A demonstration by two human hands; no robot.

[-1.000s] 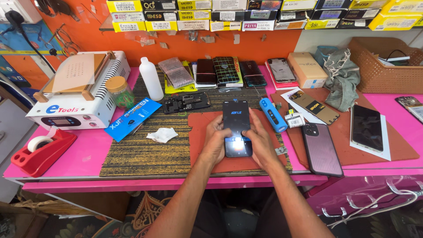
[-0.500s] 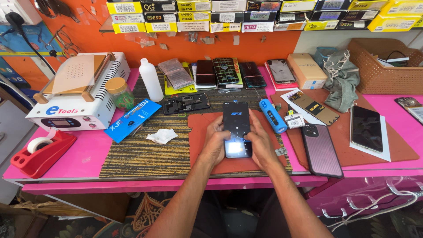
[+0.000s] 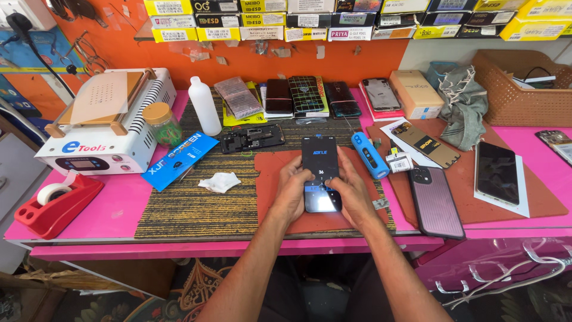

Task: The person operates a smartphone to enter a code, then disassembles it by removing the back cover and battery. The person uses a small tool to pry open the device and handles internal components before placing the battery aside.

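A black smartphone [image 3: 320, 164] with a lit screen lies flat on a red-brown work mat [image 3: 274, 173] in the middle of the bench. My left hand [image 3: 293, 192] grips its lower left edge, thumb resting on the screen. On the other side, my right hand [image 3: 351, 194] grips the lower right edge, its thumb also on the glass. Both forearms reach in from the bottom of the view.
A blue cylindrical tool [image 3: 369, 155] and a black phone case [image 3: 435, 201] lie right of the phone. A white wipe [image 3: 220, 182], blue packet [image 3: 180, 160] and phone frame [image 3: 252, 138] lie to the left. Farther left stand a white bottle [image 3: 204, 106], white heating machine [image 3: 107, 122] and red tape dispenser [image 3: 56, 200].
Both hands stay on the phone with only slight thumb shifts; the phone has not moved.
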